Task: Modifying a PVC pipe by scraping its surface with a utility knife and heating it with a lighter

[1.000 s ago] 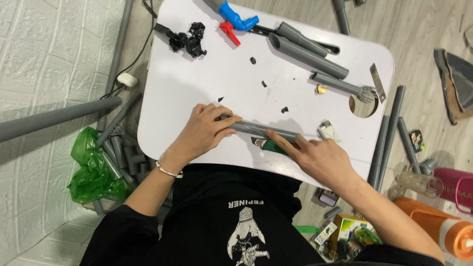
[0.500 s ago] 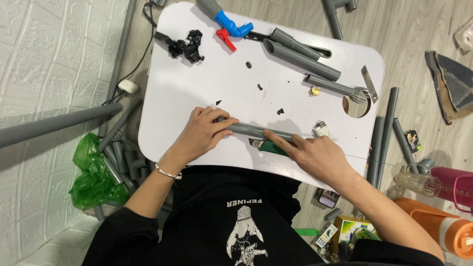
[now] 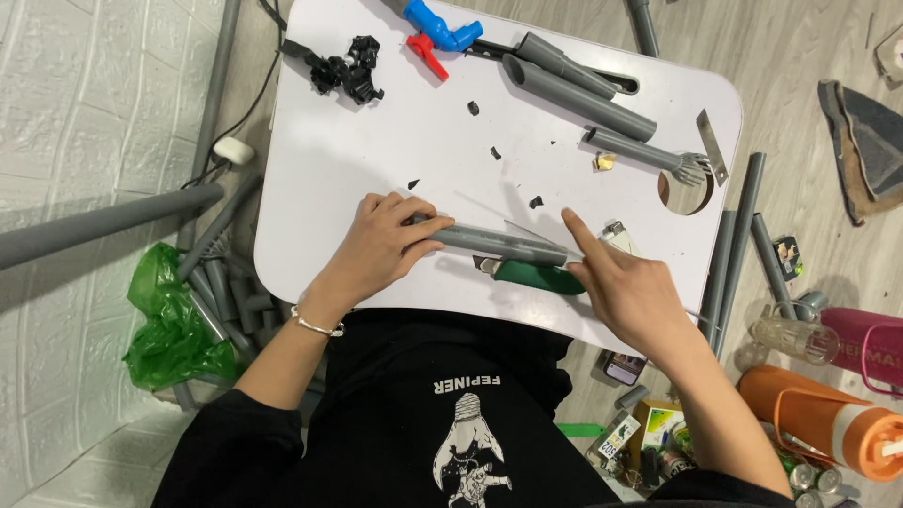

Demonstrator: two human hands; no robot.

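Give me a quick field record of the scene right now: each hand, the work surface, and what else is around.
Left hand: gripping one end of a grey pipe lying on the white table
Right hand: open, fingers at the pipe's other end
Under pipe: green-handled tool
Far edge of table: more grey pipes, blue valve, black clamp
Floor, left: green bag
Floor, right: orange bottle

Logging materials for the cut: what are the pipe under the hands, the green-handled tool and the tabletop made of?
Grey pipe: likely rigid plastic such as PVC, judging by its uniform matte grey and the thin walls visible on similar pipes nearby. Green-handled tool: handle looks moulded plastic or rubber with a smooth sheen; its blade is hidden. White tabletop: smooth, semi-gloss, probably laminate or plastic; the core is not visible.
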